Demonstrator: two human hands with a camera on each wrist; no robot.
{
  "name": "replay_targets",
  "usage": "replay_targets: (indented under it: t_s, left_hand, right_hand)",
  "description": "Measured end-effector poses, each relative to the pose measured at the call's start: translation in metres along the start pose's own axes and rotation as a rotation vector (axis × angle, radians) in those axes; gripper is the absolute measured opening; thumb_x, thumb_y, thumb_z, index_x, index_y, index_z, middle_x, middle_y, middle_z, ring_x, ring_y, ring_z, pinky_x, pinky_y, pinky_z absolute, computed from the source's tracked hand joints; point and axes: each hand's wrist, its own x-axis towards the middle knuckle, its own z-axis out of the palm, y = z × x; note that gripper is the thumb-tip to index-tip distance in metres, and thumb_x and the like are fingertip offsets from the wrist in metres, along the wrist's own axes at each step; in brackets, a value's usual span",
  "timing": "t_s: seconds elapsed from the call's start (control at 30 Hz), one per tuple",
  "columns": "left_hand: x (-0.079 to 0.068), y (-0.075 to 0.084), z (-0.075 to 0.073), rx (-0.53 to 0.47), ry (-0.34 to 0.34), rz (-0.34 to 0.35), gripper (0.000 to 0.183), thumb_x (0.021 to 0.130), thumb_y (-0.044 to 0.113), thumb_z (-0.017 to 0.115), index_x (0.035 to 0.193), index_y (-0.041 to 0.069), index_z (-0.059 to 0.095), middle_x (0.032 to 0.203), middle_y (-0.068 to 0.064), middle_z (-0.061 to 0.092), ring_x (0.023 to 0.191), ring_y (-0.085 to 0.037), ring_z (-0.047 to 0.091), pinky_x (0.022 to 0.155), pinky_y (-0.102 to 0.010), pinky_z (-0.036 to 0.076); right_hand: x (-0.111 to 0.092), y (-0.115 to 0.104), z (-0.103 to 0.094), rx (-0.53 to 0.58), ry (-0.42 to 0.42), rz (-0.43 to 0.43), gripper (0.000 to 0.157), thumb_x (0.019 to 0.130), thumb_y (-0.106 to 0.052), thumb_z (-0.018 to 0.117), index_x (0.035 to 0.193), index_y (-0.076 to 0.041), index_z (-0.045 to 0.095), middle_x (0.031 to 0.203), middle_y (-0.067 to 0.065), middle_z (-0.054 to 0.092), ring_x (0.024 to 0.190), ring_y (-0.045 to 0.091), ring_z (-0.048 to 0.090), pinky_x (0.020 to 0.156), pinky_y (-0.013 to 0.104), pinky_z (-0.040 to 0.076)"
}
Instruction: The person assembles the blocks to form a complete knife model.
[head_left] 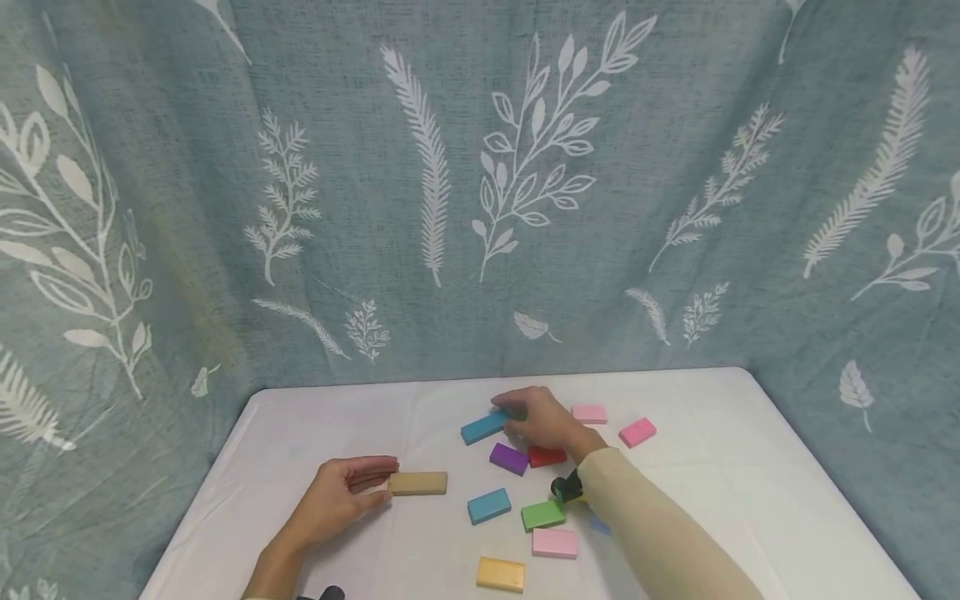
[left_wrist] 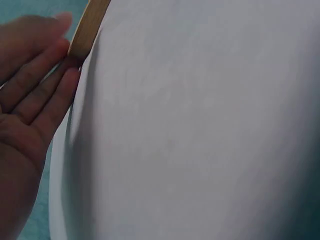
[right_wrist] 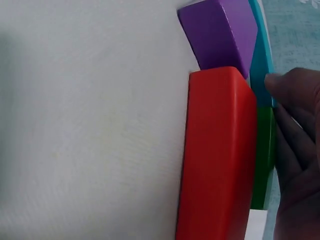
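Observation:
At the right end of a blue block, my right hand pinches it, the thumb at the near side and the fingers at the far side. A dark green block lies under that palm, mostly hidden in the head view. Closer to me are a purple block and a red block. My left hand rests at the left end of a tan wooden block. Its fingers are fairly straight and reach that end, with the thumb by the near corner.
Nearer me lie a second blue block, a light green block, a pale pink block and a yellow block. Two pink blocks, one paler, one brighter, sit right of my right hand. A patterned curtain hangs behind the white table.

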Motion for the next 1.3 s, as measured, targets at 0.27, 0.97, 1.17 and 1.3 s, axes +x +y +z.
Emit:
replay_targets:
  t_s: [0.27,0.97,1.17,1.3]
  left_hand:
    - [0.005,0.010,0.015,0.304,0.092,0.005,0.036,0.088,-0.001,0.086,0.123,0.005,0.081,0.123,-0.009,0.083,0.119,-0.031,0.078,0.105,-0.044,0.064]
    - [-0.034,0.013,-0.023,0.126,0.314,0.028,0.034,0.088,-0.010,0.083,0.122,-0.005,0.080,0.122,-0.022,0.081,0.103,0.005,0.075,0.084,-0.015,0.065]
    - [-0.034,0.011,-0.020,0.113,0.333,0.008,0.033,0.088,-0.012,0.082,0.121,-0.006,0.080,0.121,-0.023,0.081,0.101,0.007,0.074,0.083,-0.014,0.064]
    - [-0.029,0.009,-0.011,0.113,0.316,0.004,0.033,0.087,-0.013,0.083,0.120,-0.006,0.080,0.119,-0.021,0.081,0.102,0.000,0.077,0.084,-0.014,0.064]
  right_hand:
    - [-0.001,0.002,-0.002,-0.038,0.041,0.000,0.040,0.099,-0.006,0.076,0.139,-0.011,0.076,0.139,0.006,0.077,0.138,0.030,0.068,0.120,0.050,0.055]
    - [-0.046,-0.059,0.051,0.134,0.144,-0.002,0.033,0.098,-0.012,0.082,0.131,-0.011,0.080,0.129,0.002,0.081,0.115,0.022,0.078,0.099,0.040,0.068]
    - [-0.056,-0.058,0.071,0.073,0.126,-0.001,0.034,0.096,-0.013,0.085,0.130,-0.015,0.081,0.128,-0.005,0.081,0.122,0.013,0.074,0.110,0.042,0.062]
    - [-0.063,-0.050,0.074,0.043,0.119,0.031,0.035,0.096,-0.014,0.085,0.131,-0.017,0.081,0.127,-0.008,0.081,0.122,0.011,0.072,0.113,0.044,0.060]
